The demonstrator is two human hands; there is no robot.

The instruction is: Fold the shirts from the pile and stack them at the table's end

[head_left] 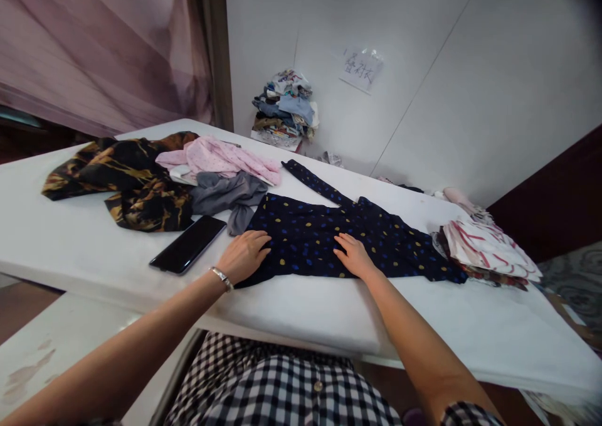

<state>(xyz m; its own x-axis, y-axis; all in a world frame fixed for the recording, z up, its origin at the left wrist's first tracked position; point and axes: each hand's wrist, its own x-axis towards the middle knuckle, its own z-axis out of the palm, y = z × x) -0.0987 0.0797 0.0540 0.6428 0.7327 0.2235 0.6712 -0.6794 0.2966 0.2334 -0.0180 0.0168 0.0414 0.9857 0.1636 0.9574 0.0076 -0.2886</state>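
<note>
A dark navy shirt [310, 234] with yellow and blue spots lies flat across the white table, one sleeve [320, 182] stretched out toward the far edge. My left hand [244, 253], with a metal watch or bracelet at the wrist, lies flat on the left end of the shirt, fingers extended. On its near middle part rests my right hand [353, 256], fingers spread and palm down. Neither hand grips the cloth. Beside my left hand is a black phone [189, 245], and a crumpled grey garment [230, 195] touches the shirt's left end.
A pink garment [221, 158] and a black-brown patterned garment [126, 175] lie heaped on the left of the table [301, 300]. Folded clothes [489, 250] are stacked at the right. Beyond the far edge stands a tall clothes pile [286, 106]. A paper sign [361, 68] hangs on the wall.
</note>
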